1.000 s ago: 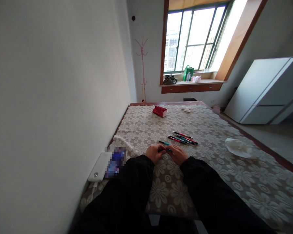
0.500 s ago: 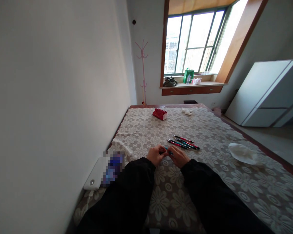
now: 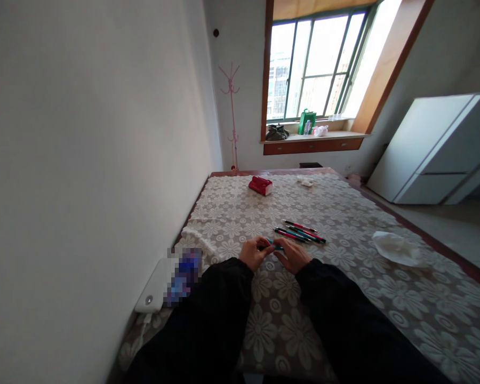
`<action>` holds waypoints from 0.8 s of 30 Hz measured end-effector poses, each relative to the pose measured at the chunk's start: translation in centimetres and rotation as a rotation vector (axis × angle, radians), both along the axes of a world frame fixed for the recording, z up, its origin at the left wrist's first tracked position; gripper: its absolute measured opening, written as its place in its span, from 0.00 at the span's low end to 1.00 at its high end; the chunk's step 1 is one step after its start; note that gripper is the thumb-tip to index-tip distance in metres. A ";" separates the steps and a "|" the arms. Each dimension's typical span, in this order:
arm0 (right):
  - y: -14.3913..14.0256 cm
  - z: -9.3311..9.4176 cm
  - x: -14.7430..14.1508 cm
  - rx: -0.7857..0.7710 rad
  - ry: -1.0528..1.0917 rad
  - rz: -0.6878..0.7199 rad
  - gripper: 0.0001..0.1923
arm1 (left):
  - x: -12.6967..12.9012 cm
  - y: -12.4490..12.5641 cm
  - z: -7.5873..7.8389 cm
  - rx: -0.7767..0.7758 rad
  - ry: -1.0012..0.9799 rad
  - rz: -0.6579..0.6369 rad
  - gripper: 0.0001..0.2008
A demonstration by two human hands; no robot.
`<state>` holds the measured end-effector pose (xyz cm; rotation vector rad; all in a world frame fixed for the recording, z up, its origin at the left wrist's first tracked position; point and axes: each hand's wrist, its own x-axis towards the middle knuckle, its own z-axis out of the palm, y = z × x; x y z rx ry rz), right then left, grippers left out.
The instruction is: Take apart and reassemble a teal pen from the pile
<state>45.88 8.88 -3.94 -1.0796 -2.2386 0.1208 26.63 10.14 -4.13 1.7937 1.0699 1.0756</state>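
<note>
Close together over the patterned tablecloth (image 3: 260, 325), both hands grip one slim teal pen (image 3: 278, 247). My left hand (image 3: 255, 253) is closed on its left end. The fingers of my right hand (image 3: 292, 255) pinch it further right, and most of the pen is hidden by them. Just beyond my right hand lies a loose group of several pens (image 3: 300, 234), red, teal and black, roughly side by side. One red and black pen (image 3: 300, 226) lies slightly apart at the back of that group.
A white power bank (image 3: 152, 288) with a cable and a blurred-out phone (image 3: 186, 277) lie left, by the wall. A red tissue pack (image 3: 260, 185) and a small white crumpled thing (image 3: 305, 182) lie farther back. A white crumpled sheet (image 3: 398, 249) is at right.
The fingers have shifted slightly around the teal pen, and more of it shows between the hands. The whole view has moved a little; the pens on the table stay put.
</note>
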 end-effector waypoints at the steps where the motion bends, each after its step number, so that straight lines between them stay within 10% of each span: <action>1: 0.0 -0.1 0.0 0.003 -0.004 -0.005 0.10 | 0.0 0.0 0.0 0.004 0.002 0.000 0.11; 24: 0.0 0.1 0.2 0.073 -0.102 -0.091 0.16 | -0.4 -0.5 1.1 0.107 0.134 0.050 0.08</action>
